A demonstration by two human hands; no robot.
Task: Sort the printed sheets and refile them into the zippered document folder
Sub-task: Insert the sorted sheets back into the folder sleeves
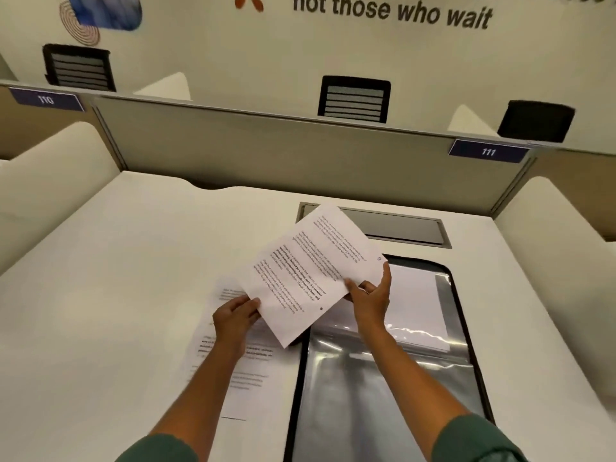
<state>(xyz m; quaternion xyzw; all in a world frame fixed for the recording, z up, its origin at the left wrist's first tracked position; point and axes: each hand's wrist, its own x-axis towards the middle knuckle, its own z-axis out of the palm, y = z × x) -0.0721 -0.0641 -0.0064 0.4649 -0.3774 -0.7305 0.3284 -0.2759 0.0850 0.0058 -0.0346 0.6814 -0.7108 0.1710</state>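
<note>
A printed sheet [310, 271] is held tilted above the white desk [116, 278], text side up. My left hand [235, 320] grips its lower left edge. My right hand [370, 295] pinches its right edge, thumb on top. Under my left hand more printed sheets [240, 371] lie flat on the desk. To the right lies the clear zippered document folder [383, 378] with a black zip border, and a white sheet [416, 295] shows inside its upper part.
A grey cable-tray flap [400, 225] is set into the desk behind the folder. A grey partition [266, 145] with labels 110 and 111 closes the back, and cream side dividers stand left and right. Black chair backs show beyond the partition.
</note>
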